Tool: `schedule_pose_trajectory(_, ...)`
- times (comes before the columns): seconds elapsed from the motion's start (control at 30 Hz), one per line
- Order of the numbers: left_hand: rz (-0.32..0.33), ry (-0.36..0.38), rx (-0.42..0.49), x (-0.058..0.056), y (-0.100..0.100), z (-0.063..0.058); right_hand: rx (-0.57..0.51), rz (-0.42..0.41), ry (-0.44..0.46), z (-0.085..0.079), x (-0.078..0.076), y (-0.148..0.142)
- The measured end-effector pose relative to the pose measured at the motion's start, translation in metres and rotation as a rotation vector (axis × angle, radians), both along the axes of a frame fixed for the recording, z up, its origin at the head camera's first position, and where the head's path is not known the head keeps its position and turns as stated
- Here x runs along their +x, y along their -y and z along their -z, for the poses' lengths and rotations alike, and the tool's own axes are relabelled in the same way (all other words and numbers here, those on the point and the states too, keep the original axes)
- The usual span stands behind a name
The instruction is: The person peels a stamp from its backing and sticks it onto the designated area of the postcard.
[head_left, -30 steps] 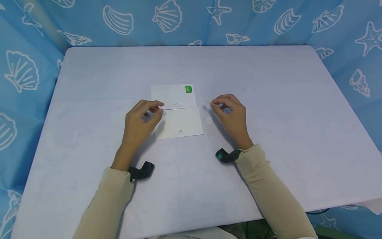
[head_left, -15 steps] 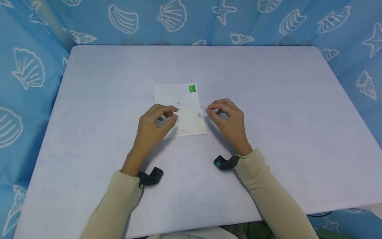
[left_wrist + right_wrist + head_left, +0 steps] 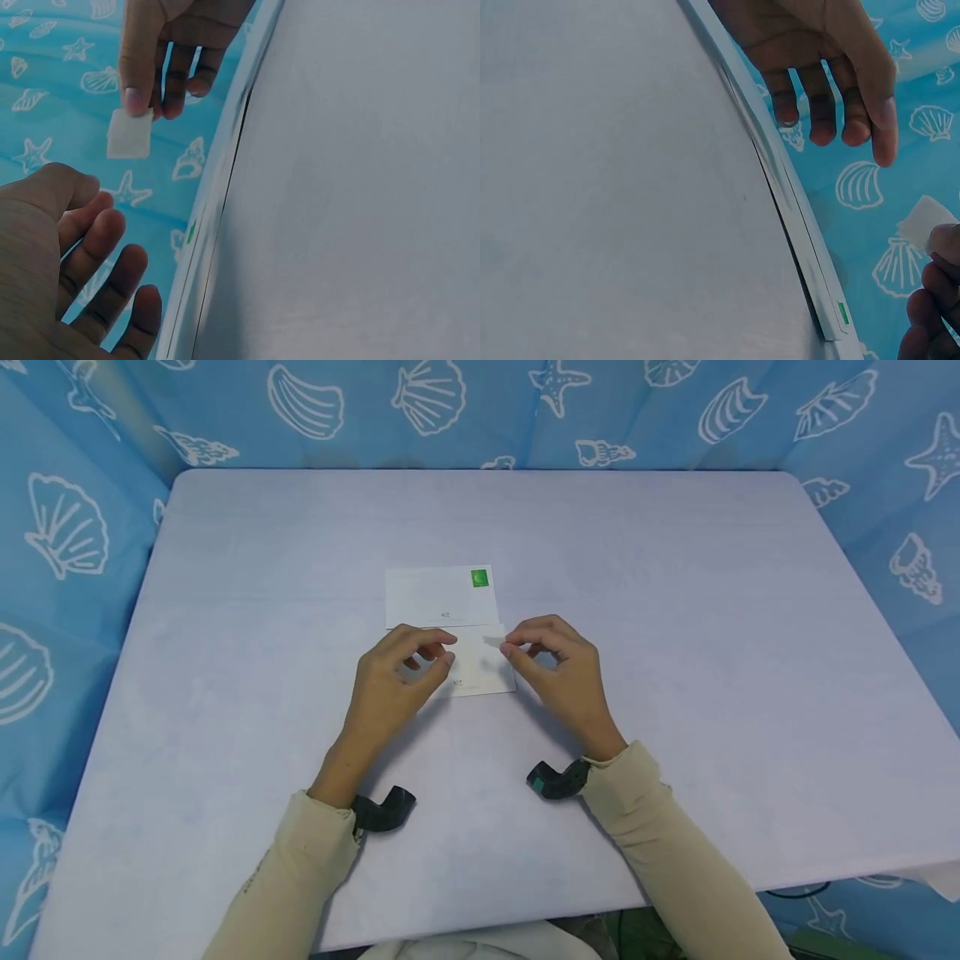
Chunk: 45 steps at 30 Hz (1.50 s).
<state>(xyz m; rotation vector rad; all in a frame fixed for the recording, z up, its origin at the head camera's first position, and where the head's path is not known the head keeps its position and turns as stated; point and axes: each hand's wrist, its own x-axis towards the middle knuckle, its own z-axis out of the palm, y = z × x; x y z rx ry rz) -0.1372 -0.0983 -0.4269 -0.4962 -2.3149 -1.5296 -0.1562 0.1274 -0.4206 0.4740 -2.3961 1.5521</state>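
In the head view, my right hand (image 3: 557, 653) pinches a small white stamp (image 3: 492, 642) between thumb and fingertip, above the lower white envelope or postcard (image 3: 483, 678). The right wrist view shows toothed edges on this stamp (image 3: 927, 216); its printed face is not seen. My left hand (image 3: 397, 672) hovers over the lower piece's left part, thumb and index finger apart, holding nothing. It hides that side. Just behind lies another white envelope or postcard (image 3: 427, 592), with a green stamp (image 3: 479, 578) at its upper right corner. Both pieces bear a small printed mark near the bottom.
A white-covered table (image 3: 675, 693) extends around the hands. Blue curtain (image 3: 360, 418) with white shell prints hangs along its back and sides. Dark wrist cameras (image 3: 384, 810) sit at both cuffs. A dark cable (image 3: 798, 893) shows at the front right edge.
My right hand has moved left and nearer with the stamp, now over the lower piece. The left hand has moved right. A pale scrap seen earlier beside the lower piece is out of sight.
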Motion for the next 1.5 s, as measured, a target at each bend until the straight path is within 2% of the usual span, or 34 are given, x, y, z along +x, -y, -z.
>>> schedule_pose_trajectory(0.23, 0.02, 0.009, 0.017, 0.004, -0.005, 0.0, -0.089, -0.077, 0.083, -0.03, 0.02, 0.012)
schedule_pose_trajectory(0.37, 0.027, 0.013, 0.023, 0.006, -0.008, -0.002, -0.136, -0.124, 0.107, -0.035, 0.024, 0.013)
schedule_pose_trajectory(0.5, 0.025, 0.032, 0.026, 0.007, -0.009, -0.004, -0.172, -0.152, 0.137, -0.033, 0.024, 0.012)
schedule_pose_trajectory(0.73, 0.039, 0.035, 0.031, 0.009, -0.012, -0.006, -0.216, -0.202, 0.224, -0.015, 0.016, 0.004)
schedule_pose_trajectory(0.9, 0.025, 0.039, 0.041, 0.01, -0.013, -0.006, -0.251, -0.231, 0.263, -0.012, 0.015, 0.002)
schedule_pose_trajectory(1.13, 0.069, 0.037, 0.036, 0.01, -0.013, -0.006, -0.275, -0.248, 0.278, -0.012, 0.014, 0.0)
schedule_pose_trajectory(1.23, 0.084, 0.034, 0.037, 0.01, -0.013, -0.007, -0.277, -0.237, 0.265, -0.012, 0.014, 0.0)
schedule_pose_trajectory(1.33, 0.091, 0.02, 0.04, 0.011, -0.014, -0.007, -0.244, -0.211, 0.191, -0.011, 0.014, 0.002)
schedule_pose_trajectory(1.4, 0.087, 0.008, 0.039, 0.011, -0.015, -0.007, -0.194, -0.194, 0.089, -0.009, 0.014, 0.004)
schedule_pose_trajectory(1.5, 0.075, 0.017, 0.035, 0.013, -0.015, -0.007, -0.079, -0.178, -0.115, -0.007, 0.017, 0.008)
